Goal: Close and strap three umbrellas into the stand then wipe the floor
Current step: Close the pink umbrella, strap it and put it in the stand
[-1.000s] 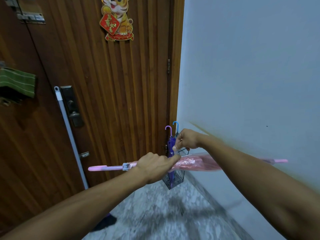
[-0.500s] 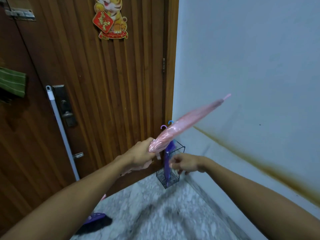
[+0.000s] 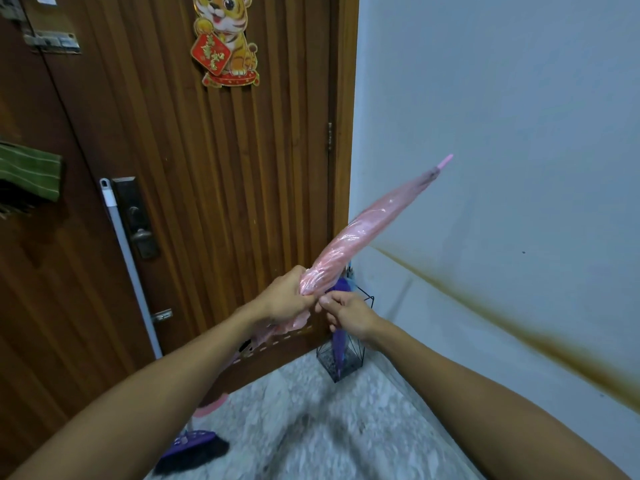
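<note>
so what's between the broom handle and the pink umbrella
In the head view, the dark door lock plate with its knob sits just right of the broom handle; from there to the pink umbrella is only bare ribbed door.

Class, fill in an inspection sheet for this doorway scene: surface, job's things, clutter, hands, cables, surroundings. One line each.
Surface: speckled floor, blurred.
Job's things: pink umbrella folded, tilted, tip up-right; purple umbrella in wire stand in the corner.
Clutter: broom leaning on the door; green cloth hanging left.
Hands: left hand grips pink umbrella's canopy; right hand pinches at its lower edge.
Cables: nothing seen.
Surroundings: wooden door with tiger sticker; wall with brown streak.
</note>
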